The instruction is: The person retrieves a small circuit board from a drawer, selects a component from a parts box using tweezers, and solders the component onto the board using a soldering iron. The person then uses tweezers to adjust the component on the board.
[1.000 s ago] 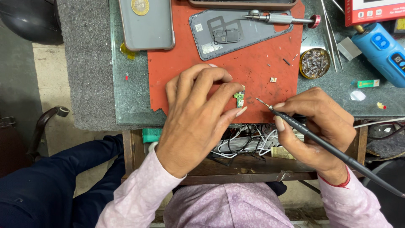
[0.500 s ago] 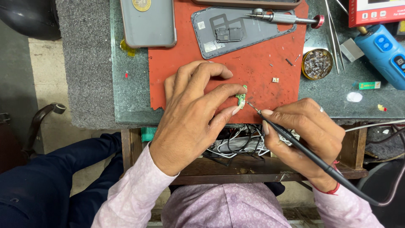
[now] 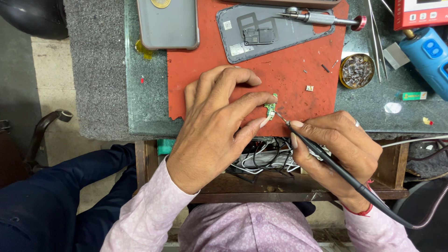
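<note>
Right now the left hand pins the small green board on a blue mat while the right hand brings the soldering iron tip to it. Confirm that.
Not quite: the mat is red, not blue, as the head view shows. The left hand pins the green board; the right hand brings the iron tip to it.

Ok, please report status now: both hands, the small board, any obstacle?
Left hand pinches small green board on red mat. Right hand holds soldering iron, tip at board. Nothing between.

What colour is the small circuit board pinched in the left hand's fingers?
Green, with small pale parts on it; the small circuit board shows best in the head view, at the soldering iron tip.
</note>
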